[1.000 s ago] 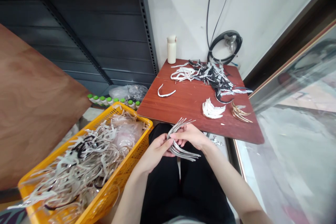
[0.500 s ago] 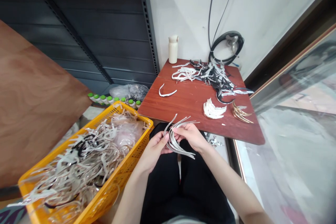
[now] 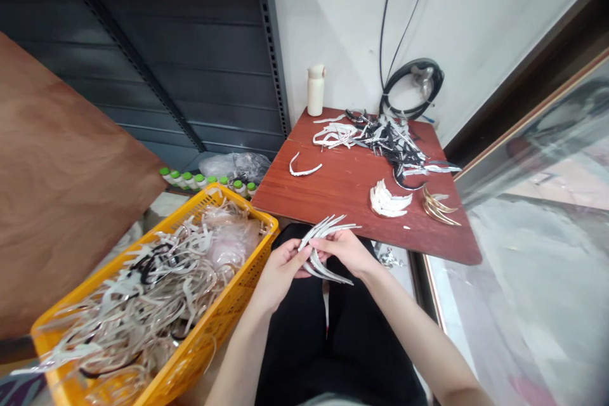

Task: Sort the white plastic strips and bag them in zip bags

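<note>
Above my lap, both hands grip a bundle of thin, curved, silvery-white strips. My left hand pinches the bundle's left side with thumb and fingers. On the upper right of the same bundle, my right hand is closed, thumb near the left thumb. The strip ends fan out to the right, above and below the fingers. What the strips are exactly, I cannot make out. Just beyond the hands, a red-brown table bears a stack of white curved strips and a stack of gold curved strips.
A yellow crate full of tangled pale strips stands at my left. A tangled pile of black and silver strips, a single curved strip and a cream bottle are on the table. A coiled black cable hangs by the wall.
The strips in my hands have turned and now lie closer together, their upper ends more evenly fanned. Both hands stay nearly in place. The view has shifted slightly.
</note>
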`<state>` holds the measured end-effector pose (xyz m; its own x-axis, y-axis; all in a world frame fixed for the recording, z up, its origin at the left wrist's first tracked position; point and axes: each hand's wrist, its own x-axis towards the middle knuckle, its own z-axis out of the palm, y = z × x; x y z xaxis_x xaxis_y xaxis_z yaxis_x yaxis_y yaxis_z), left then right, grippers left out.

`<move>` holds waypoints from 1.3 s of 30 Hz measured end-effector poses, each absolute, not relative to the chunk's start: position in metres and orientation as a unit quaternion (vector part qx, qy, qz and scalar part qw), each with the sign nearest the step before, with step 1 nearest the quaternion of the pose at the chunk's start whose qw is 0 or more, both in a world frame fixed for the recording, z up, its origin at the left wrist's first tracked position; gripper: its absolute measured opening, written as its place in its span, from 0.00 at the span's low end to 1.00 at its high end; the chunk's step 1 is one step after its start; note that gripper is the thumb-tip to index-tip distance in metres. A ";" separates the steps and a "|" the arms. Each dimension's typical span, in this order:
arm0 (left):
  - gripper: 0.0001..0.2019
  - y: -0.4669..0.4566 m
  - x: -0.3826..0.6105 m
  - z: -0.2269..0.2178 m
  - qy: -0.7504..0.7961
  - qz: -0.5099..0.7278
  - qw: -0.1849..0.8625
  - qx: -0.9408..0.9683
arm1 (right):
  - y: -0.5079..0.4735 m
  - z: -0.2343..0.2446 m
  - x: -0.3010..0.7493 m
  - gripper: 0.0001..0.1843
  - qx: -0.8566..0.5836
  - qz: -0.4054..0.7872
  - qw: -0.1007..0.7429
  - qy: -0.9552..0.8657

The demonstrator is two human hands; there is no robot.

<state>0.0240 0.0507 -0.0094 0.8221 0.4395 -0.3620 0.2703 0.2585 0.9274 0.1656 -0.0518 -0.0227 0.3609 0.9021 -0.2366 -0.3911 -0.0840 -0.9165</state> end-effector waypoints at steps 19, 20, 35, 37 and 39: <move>0.18 0.048 0.023 0.001 0.221 0.008 0.707 0.672 | -0.054 -0.016 0.174 0.21 -0.515 0.552 0.586 -0.296; 0.18 0.046 0.024 0.000 0.216 0.031 0.713 0.666 | -0.052 -0.015 0.173 0.20 -0.518 0.540 0.596 -0.292; 0.15 0.024 0.031 -0.008 0.253 0.184 0.755 0.576 | -0.037 -0.025 0.137 0.15 -0.564 0.296 0.728 -0.254; 0.14 0.027 0.026 -0.005 0.244 0.159 0.724 0.625 | -0.041 -0.023 0.132 0.16 -0.567 0.303 0.722 -0.255; 0.14 0.030 0.021 0.002 0.223 0.131 0.710 0.655 | -0.045 -0.018 0.128 0.18 -0.556 0.350 0.707 -0.261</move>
